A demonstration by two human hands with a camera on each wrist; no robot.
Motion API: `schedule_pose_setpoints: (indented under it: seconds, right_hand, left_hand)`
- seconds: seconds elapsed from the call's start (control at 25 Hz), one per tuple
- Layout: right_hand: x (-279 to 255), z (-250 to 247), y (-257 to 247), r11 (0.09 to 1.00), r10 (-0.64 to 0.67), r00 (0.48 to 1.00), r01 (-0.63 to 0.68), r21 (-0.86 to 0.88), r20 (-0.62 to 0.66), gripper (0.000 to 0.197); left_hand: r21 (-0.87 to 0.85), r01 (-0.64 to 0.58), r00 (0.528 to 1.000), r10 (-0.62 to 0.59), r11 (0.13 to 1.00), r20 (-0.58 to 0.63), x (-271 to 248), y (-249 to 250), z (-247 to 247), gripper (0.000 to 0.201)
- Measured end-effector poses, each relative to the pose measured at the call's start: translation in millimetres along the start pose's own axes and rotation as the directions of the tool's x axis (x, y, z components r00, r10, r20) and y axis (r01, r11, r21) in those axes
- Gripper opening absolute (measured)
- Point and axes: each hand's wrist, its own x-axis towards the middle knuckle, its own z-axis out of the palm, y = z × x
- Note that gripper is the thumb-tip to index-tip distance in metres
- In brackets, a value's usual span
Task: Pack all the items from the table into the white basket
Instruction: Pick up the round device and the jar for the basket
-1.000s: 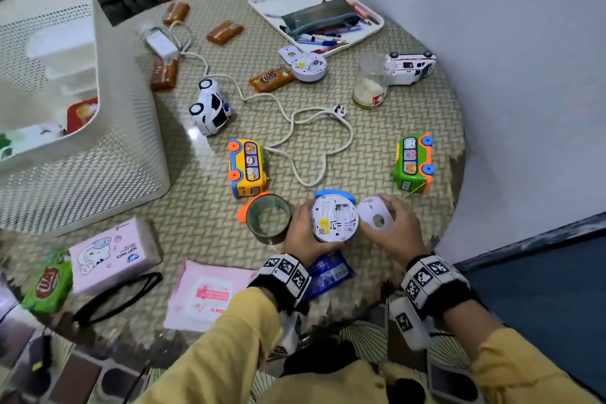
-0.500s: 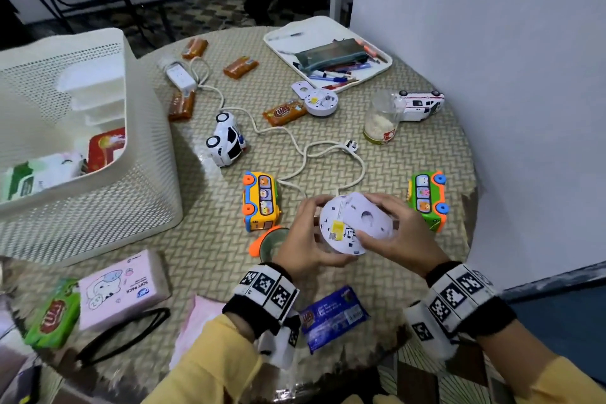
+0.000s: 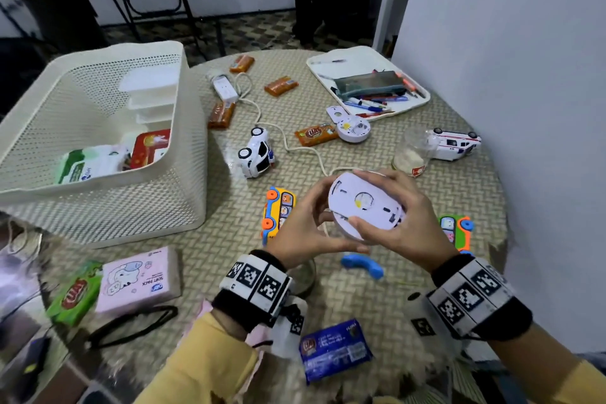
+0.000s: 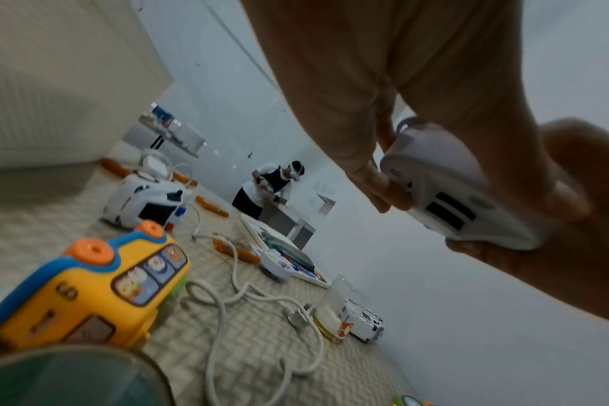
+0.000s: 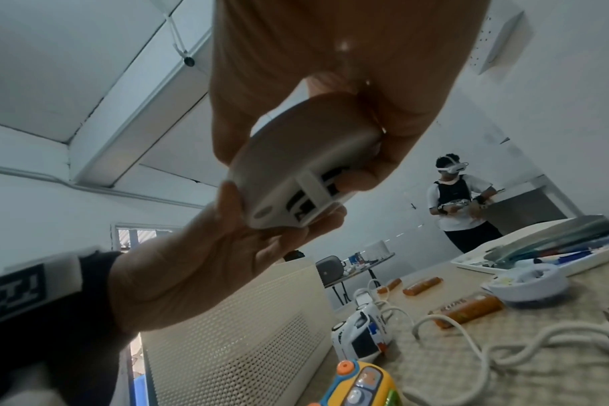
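while both hands [image 3: 357, 226] grip it, the white round device [image 3: 364, 203] hovers

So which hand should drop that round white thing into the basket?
Probably the left hand: it already grips the round white device and sits nearer the white basket, which stands on its side. The right hand is farther away.

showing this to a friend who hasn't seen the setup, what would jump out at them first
First, the two hands, left hand and right hand, gripping a round white device between them above the near middle of the woven table. Next, the big white basket at the table's left, already holding a few packs. Bright toys lie scattered, notably a yellow bus beside the left hand.
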Motion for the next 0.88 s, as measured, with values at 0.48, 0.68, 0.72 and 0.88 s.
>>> schedule_pose_setpoints:
  seconds: [0.48, 0.68, 0.72, 0.88]
  right_hand:
    - [19.8, -6.1, 7.8, 0.999, 0.012, 0.966, -0.003, -0.034, 0.258, 0.068]
    - [20.6, -4.2, 8.0, 0.998, 0.004, 0.959, 0.014, -0.062, 0.284, 0.064]
    - [20.5, -3.5, 8.6, 0.998, -0.004, 0.959, 0.023, -0.065, 0.285, 0.063]
    - [17.6, 0.3, 7.9, 0.988, -0.06, 0.962, 0.096, -0.122, 0.266, 0.062]
  left_hand:
    - [-0.032, 0.067, 0.995, -0.064, 0.997, 0.074, 1.3, 22.2, -27.8, 0.095]
    - [-0.002, 0.076, 0.994, -0.075, 0.997, 0.074, 3.2, 21.3, -30.9, 0.096]
    - [0.004, 0.071, 0.994, -0.071, 0.997, 0.078, 3.7, 21.6, -31.2, 0.095]
    - [0.01, 0.085, 0.994, -0.086, 0.996, 0.074, 2.9, 24.6, -30.1, 0.093]
